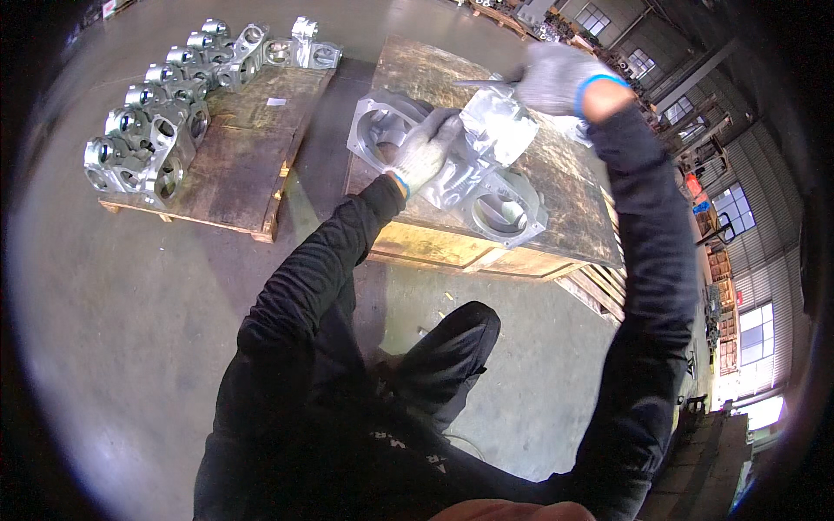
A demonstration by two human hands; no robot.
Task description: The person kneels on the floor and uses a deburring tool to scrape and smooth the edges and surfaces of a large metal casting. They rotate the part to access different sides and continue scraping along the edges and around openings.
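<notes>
Left hand (423, 152), gloved in pale knit with a blue cuff, pressed flat and fingers spread on a machined metal casting (473, 161), steadying rather than gripping it. Right hand (556, 76), same kind of glove, closed around a thin metal tool (483, 84) whose tip points left, toward the top of the casting (whether it touches the metal, cannot tell). Dark sleeves on both forearms, coming up from the lower edge.

Casting itself lying on the near half of a worn wooden surface (573, 200), a stack of pallets by the look of its slatted side. Bright aluminium colour, blocky, with large round bores: one open ring face (380, 126) just left of the left hand, another (506, 211) at the near right end, and a shiny faceted middle under the palm. Seems to be one long piece or two pieces set against each other; hard to tell which.

Well apart to the left, a second low wooden pallet (248, 143) on the grey concrete floor (113, 330), carrying a curved row of similar bright castings (165, 104) along its far and left edges, packed side by side.

Off to the right, warehouse windows (754, 330) and stacked goods, bent by the lens.
</notes>
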